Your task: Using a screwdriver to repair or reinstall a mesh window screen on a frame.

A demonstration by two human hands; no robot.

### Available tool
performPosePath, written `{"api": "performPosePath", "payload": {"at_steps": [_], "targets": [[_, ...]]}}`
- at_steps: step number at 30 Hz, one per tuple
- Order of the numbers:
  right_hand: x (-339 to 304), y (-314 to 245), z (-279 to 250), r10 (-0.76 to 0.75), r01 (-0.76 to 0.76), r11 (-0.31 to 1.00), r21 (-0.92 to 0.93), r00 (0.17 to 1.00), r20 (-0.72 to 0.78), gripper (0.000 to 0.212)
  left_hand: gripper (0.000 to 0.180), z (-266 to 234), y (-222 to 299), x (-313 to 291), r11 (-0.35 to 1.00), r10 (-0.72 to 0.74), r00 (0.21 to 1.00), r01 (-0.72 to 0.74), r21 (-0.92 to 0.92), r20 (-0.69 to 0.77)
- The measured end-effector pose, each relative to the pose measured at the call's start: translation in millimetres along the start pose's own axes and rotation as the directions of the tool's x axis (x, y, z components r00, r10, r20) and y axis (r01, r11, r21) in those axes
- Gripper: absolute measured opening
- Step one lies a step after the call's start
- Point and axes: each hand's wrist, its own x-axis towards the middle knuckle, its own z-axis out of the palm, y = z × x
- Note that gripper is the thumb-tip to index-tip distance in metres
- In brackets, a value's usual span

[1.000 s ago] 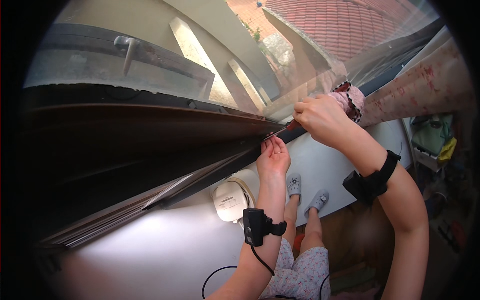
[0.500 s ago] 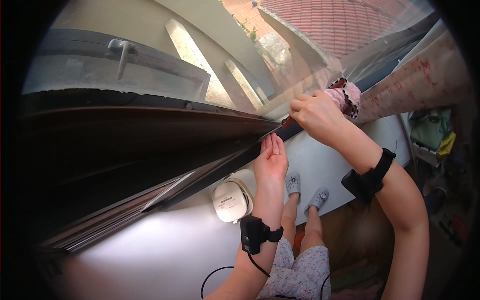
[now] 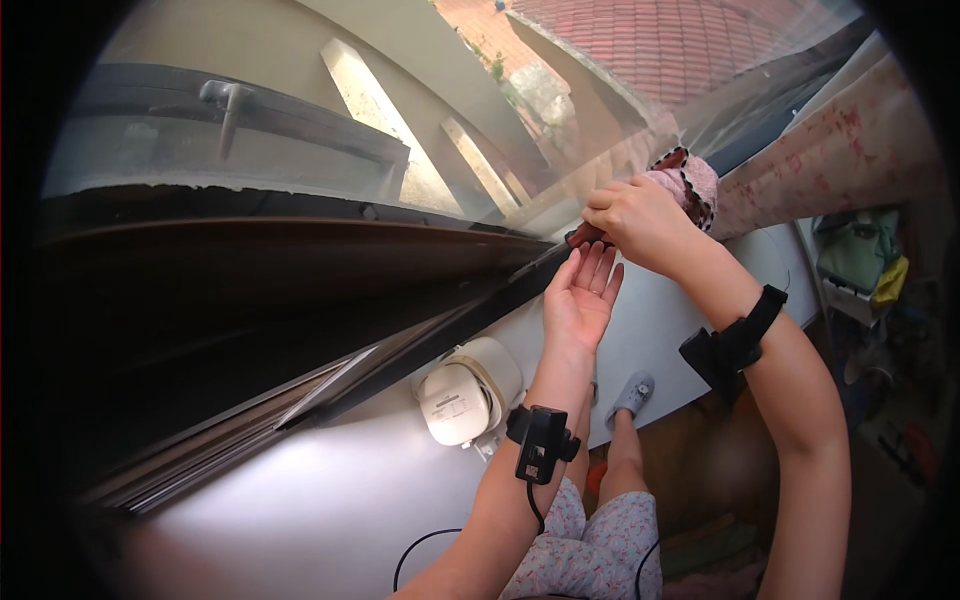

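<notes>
My right hand [image 3: 635, 220] is closed around a bunched pink cloth [image 3: 688, 185] with a dark scalloped trim, at the window's lower frame. A dark reddish piece [image 3: 586, 234] sticks out under its fingers; I cannot make out what it is. My left hand [image 3: 583, 297] lies palm up just below, its fingers stretched toward the right hand and nothing in the palm. The fingertips are close under the reddish piece; whether they touch is unclear. Beside both hands runs the dark window frame [image 3: 470, 310], with the glass pane [image 3: 560, 190] above it.
A white rice cooker [image 3: 455, 403] stands on the white surface [image 3: 300, 500] left of my left forearm. A pink-patterned curtain [image 3: 830, 165] hangs at the right. Green and yellow bags [image 3: 860, 255] sit beyond it. An outer window sash with a metal handle [image 3: 228, 115] is at upper left.
My left hand has moved right and slightly up, away from the frame to under my right hand, with its fingers more spread. My right hand still grips the cloth, nearly in place.
</notes>
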Motion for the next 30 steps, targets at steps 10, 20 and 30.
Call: {"api": "performPosePath", "payload": {"at_steps": [10,20,30], "targets": [[-6,17,10,0.066,-0.084,0.932,0.353,0.996,0.062,0.026,0.025,10,1,15,0.968,0.222,0.972,-0.21,0.139,-0.076],[-30,24,10,0.542,-0.339,0.106,0.935,0.808,0.231,0.021,0.026,20,1,15,0.958,0.263,0.955,-0.242,0.155,-0.134],[-12,19,13,0.656,-0.617,0.427,0.661,0.714,0.242,0.023,0.027,13,6,31,0.969,0.208,0.977,-0.213,0.128,0.057]]}}
